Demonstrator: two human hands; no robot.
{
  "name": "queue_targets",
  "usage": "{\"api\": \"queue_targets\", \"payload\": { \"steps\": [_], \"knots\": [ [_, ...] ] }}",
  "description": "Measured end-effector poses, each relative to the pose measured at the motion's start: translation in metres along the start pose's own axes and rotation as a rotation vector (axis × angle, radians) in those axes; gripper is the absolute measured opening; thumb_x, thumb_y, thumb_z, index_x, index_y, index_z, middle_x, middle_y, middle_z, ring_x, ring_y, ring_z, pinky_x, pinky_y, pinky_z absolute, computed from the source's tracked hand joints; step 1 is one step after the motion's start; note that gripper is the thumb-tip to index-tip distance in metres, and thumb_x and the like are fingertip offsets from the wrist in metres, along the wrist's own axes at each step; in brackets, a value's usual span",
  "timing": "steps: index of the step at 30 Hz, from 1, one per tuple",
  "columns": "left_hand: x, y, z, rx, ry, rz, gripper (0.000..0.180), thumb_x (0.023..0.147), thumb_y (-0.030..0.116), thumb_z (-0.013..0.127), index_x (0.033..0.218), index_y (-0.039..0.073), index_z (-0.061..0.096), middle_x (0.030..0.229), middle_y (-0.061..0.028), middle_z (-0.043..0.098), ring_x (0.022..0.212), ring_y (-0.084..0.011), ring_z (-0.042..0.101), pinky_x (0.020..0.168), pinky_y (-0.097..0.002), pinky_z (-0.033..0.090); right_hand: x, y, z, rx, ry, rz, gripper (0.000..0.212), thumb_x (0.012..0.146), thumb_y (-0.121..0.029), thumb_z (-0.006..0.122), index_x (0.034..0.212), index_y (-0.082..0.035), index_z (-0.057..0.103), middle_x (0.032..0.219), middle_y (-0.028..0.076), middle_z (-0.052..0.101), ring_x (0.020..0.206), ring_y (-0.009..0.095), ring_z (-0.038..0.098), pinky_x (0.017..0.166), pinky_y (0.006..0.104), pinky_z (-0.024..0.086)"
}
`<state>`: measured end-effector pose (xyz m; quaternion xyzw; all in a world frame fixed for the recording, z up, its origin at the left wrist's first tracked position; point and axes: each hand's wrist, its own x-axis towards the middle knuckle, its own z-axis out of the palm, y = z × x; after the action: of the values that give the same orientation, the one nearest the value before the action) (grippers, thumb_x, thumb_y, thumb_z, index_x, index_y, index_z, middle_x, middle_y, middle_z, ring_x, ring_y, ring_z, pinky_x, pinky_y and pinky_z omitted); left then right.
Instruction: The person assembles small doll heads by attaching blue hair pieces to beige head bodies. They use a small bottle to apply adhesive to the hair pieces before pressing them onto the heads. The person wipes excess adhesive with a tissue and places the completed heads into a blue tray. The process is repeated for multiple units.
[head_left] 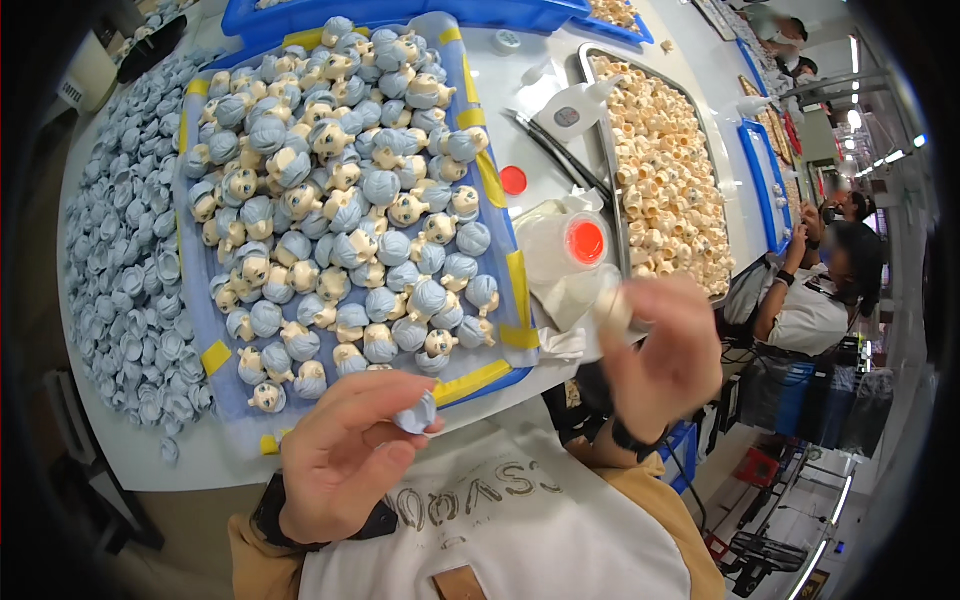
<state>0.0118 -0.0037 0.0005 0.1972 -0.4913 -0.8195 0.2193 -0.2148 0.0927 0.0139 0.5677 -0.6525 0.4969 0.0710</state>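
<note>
Near the tray's front edge my left hand (345, 455) is closed, its fingertips pinching a light blue doll hair piece (415, 412). My right hand (668, 355), smeared by motion, is raised to the right with finger and thumb round a beige doll head piece (612, 308). Just beyond that hand is a container with a red-orange opening (585, 241). In front of me a blue tray (508, 300) edged with yellow tape holds many doll heads (355, 247) with blue hair. A metal tray (612, 170) of beige head pieces (665, 180) stands on the right.
Loose blue hair pieces (130, 260) are heaped along the left of the table. Between the trays lie a white squeeze bottle (575, 110), dark tweezers (560, 150) and a red cap (513, 180). Blue bins (400, 12) stand at the back. Other people (815, 300) sit at the far right.
</note>
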Motion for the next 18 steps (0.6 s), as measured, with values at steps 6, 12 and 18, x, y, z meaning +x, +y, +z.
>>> {"api": "queue_targets", "payload": {
  "steps": [6,12,18],
  "knots": [
    [0.001,-0.004,0.006,-0.239,0.095,-0.006,0.042,0.079,-0.010,0.053,0.119,-0.005,0.043,0.114,-0.0180,0.048,0.100,-0.0216,0.054,0.084,-0.0310,0.047,-0.013,-0.032,0.034,0.572,-0.219,-0.089,0.032,0.062,-0.003,0.076,0.090,0.002,0.062,0.084,0.012,0.062,0.065,0.021,0.057,0.055,0.0275,0.044],
    [-0.002,-0.015,0.004,-0.018,0.074,0.266,0.038,0.070,-0.012,0.062,0.105,-0.002,0.050,0.106,-0.0161,0.053,0.098,-0.0205,0.056,0.083,-0.0300,0.047,-0.016,-0.046,0.040,0.524,-0.265,0.026,0.030,0.060,-0.004,0.077,0.086,0.001,0.062,0.078,0.011,0.062,0.062,0.020,0.057,0.054,0.0264,0.044],
    [-0.009,-0.015,-0.002,0.488,0.055,0.483,0.037,0.065,-0.007,0.071,0.098,0.001,0.056,0.101,-0.0157,0.055,0.083,-0.0215,0.061,0.068,-0.0263,0.051,-0.008,-0.047,0.034,0.509,-0.414,0.113,0.027,0.062,-0.007,0.077,0.083,0.001,0.062,0.074,0.011,0.062,0.059,0.019,0.056,0.050,0.0260,0.041]
  ]
}}
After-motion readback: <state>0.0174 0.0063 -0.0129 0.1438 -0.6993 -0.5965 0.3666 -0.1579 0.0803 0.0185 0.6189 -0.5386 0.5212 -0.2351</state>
